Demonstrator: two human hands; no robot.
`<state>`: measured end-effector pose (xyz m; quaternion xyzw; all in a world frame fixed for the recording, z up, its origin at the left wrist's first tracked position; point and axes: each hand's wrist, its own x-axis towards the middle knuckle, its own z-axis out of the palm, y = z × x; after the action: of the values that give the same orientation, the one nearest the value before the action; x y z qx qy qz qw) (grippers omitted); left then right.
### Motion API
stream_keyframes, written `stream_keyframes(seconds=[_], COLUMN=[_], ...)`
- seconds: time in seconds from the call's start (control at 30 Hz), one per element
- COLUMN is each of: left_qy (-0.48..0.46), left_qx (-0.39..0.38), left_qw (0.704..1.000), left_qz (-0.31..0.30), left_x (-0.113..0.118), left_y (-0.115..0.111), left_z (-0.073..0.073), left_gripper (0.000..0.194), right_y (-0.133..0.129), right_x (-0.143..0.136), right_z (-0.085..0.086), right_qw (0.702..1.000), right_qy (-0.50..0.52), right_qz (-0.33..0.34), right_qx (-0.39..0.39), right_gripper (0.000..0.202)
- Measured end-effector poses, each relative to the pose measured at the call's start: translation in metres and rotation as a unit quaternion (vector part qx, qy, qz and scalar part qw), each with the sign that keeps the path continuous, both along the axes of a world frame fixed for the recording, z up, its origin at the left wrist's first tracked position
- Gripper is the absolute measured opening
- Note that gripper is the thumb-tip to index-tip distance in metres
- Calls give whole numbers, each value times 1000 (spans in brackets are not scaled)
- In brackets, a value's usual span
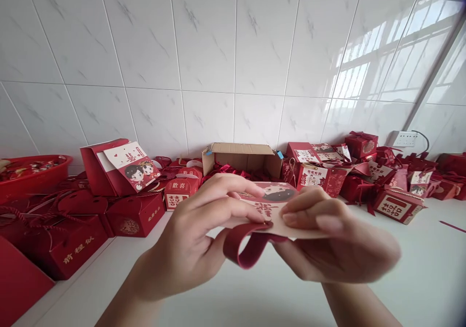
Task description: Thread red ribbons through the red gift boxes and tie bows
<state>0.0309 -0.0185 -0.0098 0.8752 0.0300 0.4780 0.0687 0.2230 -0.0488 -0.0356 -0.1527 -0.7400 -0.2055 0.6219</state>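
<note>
Between my two hands, above the table, is a flat cream-and-red printed card with a cartoon face and red characters. A dark red ribbon hangs in a loop from the card's near edge. My left hand is closed on the ribbon and card, its fingertips pressing near where the ribbon meets the edge. My right hand pinches the card's right side, thumb on top and fingers beneath. The fingers hide much of the card, and I cannot tell whether it is a single sheet or a folded box.
Red gift boxes line the left side, with printed cards on top. An open cardboard carton of red ribbons stands against the tiled wall. More boxes crowd the right. A red basin sits far left, and a power strip far right.
</note>
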Motion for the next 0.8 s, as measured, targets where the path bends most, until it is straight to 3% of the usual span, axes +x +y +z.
stream_keyframes(seconds=[0.13,0.23,0.33,0.5,0.67,0.8], left_qy=[3,-1,-24,-39,-35,-11], left_qx=[66,121,178,185,122,58], left_qw=[993,976,957,954,971,979], left_qz=[102,183,226,230,205,196], left_x=[-2,-3,-1,4,7,9], left_y=[3,5,6,5,2,4], left_z=[-5,-7,-7,-5,-7,-9], left_gripper=[37,33,29,27,25,19], right_y=[3,5,6,8,10,13], right_x=[-2,-2,-4,-10,-12,-12], right_z=[1,1,1,1,0,-3], right_qw=[996,991,991,997,997,997], right_qy=[54,13,8,28,19,14], right_qz=[26,-2,0,-29,-70,-80], right_qx=[-59,-135,-136,-65,9,17], right_gripper=[60,43,31,29,28,25])
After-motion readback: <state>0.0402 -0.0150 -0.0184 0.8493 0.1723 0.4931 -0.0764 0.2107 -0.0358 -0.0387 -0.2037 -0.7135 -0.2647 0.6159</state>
